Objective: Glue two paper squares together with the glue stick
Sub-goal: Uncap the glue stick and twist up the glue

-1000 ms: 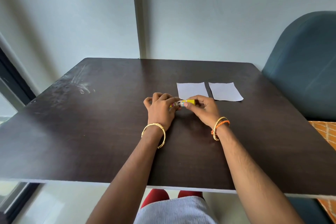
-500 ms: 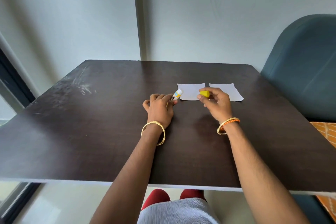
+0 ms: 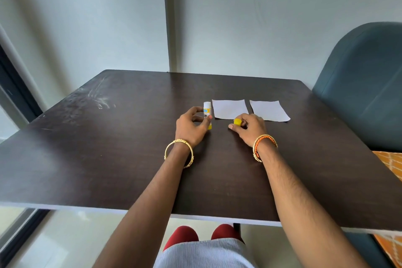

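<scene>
The near half of the desk (image 3: 108,159) is left bare apart from the two forearms laid across it. Toward 12 o'clock, room is taken by the upright glue stick (image 3: 207,111), held in the left hand (image 3: 191,126), with the two paper squares (image 3: 230,109) (image 3: 269,110) lying flat just beside it at 1 o'clock. The right hand (image 3: 248,128), closed on the yellow cap (image 3: 237,121), touches the near edge of the squares. A wide open stretch is found at 10 o'clock. At 2 o'clock the desk is flanked by a chair back (image 3: 365,85).
</scene>
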